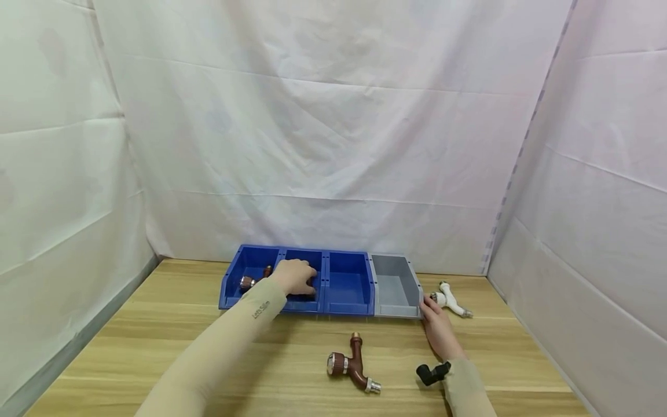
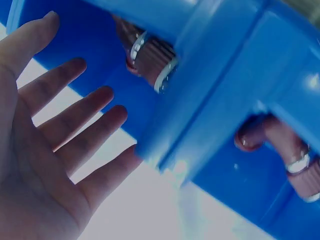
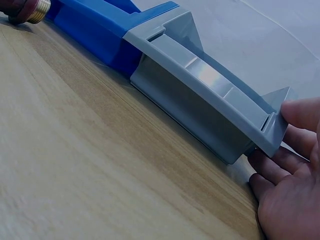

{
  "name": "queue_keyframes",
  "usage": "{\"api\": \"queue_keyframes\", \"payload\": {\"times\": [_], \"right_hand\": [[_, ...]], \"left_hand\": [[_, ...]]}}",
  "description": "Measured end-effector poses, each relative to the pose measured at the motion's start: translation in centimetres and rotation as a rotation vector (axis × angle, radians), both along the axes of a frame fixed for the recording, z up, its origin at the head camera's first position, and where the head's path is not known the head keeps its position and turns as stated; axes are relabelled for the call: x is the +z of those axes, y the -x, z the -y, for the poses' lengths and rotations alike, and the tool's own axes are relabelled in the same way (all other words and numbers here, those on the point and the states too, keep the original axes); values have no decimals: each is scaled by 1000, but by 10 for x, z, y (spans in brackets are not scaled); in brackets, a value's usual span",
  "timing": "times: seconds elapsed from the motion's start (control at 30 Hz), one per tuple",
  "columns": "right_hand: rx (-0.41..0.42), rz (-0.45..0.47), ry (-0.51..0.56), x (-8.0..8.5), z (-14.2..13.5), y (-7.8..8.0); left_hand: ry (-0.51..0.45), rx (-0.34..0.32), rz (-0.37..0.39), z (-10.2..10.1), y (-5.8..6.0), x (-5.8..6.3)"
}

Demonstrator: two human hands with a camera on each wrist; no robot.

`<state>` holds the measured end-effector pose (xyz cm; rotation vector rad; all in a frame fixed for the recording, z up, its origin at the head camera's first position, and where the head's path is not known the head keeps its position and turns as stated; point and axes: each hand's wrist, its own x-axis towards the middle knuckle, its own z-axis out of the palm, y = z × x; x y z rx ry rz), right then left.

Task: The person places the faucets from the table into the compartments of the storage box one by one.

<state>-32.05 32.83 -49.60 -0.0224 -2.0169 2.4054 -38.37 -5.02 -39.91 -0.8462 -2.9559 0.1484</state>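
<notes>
My left hand (image 1: 296, 277) reaches over the second blue bin (image 1: 304, 255) from the left, fingers spread and holding nothing. In the left wrist view a brown faucet (image 2: 152, 57) lies in the bin just beyond the fingertips. Another brown faucet (image 2: 300, 167) sits in the neighbouring bin; the head view has this faucet (image 1: 247, 282) in the leftmost bin. At the right end of the row, my right hand (image 1: 440, 327) holds the front corner of the grey bin (image 3: 185, 112). Its thumb presses the rim while the other fingers curl behind and under the corner.
A third brown faucet (image 1: 355, 366) lies on the wooden table (image 1: 125, 347) in front of the bins. To the right of the grey bin lies a white faucet (image 1: 452, 300). The third blue bin (image 1: 348, 309) stands beside the grey one. White cloth (image 1: 323, 139) hangs behind and at both sides.
</notes>
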Motion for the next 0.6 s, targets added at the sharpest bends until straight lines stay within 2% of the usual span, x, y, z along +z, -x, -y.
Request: {"api": "queue_keyframes", "payload": {"times": [0.17,0.37,0.6], "right_hand": [[8,9,3,-1,0,0],[30,12,0,-1,-1,-1],[25,12,10,0,-2,1]], "left_hand": [[34,-17,-80,9,-10,7],[16,-40,-144,20,-27,15],[-43,-53,-126,42,-39,22]]}}
